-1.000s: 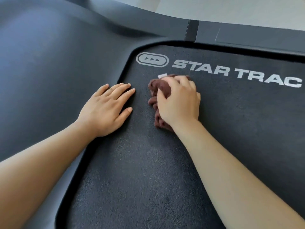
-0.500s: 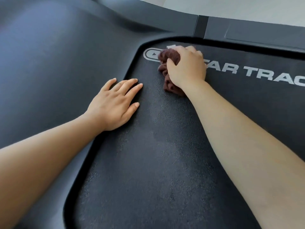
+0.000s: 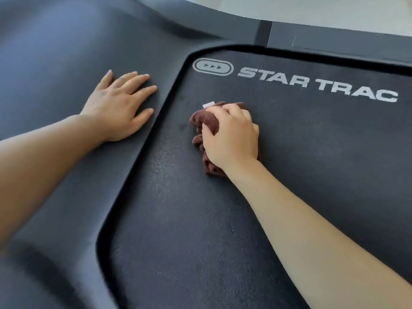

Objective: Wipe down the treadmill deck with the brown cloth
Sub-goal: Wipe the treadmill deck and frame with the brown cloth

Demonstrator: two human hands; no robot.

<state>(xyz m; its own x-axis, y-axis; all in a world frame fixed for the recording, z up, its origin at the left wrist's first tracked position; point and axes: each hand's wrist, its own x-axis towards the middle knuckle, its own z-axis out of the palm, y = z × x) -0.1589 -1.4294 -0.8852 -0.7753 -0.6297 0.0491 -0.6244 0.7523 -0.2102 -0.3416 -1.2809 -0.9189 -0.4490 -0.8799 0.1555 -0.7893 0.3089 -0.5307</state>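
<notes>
Could leave streaks and missed strips on the textured black treadmill deck [image 3: 200, 219], given the tightly wadded brown terry cloth [image 3: 200, 121] covering little per pass. Might also drag the small white tag [image 3: 208, 105] over the surface instead of fabric. Mid-frame, just below the printed white STAR TRAC lettering [image 3: 316, 85]: right hand [image 3: 231, 134] curled over the cloth, gripping it and pressing it to the deck, forearm reaching in from lower right. Left of centre: left hand [image 3: 118, 105] flat, fingers straight and spread, braced on the smooth dark grey side cover [image 3: 55, 63].
</notes>
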